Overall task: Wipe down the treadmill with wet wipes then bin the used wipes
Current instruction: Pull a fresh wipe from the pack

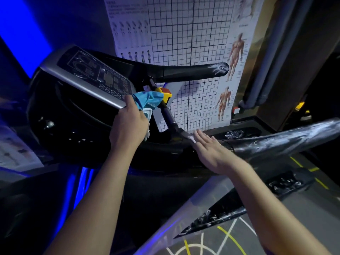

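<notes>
The treadmill's silver console panel (88,76) slopes across the upper left above its black dashboard (60,126). My left hand (128,126) grips a blue wet-wipe pack (149,101) with a white edge, held against the console's lower right corner. My right hand (211,150) lies flat with straight fingers, pressing a small white wipe (191,138) onto the black handlebar base. A red and yellow safety key (164,92) sits just behind the pack.
The upper black handlebar (193,70) reaches right; the near handrail (285,140) runs to the right edge with white smears. A gridded anatomy poster (184,43) covers the wall behind. Grey floor with yellow lines (312,172) lies lower right. A grey pipe (272,61) stands at right.
</notes>
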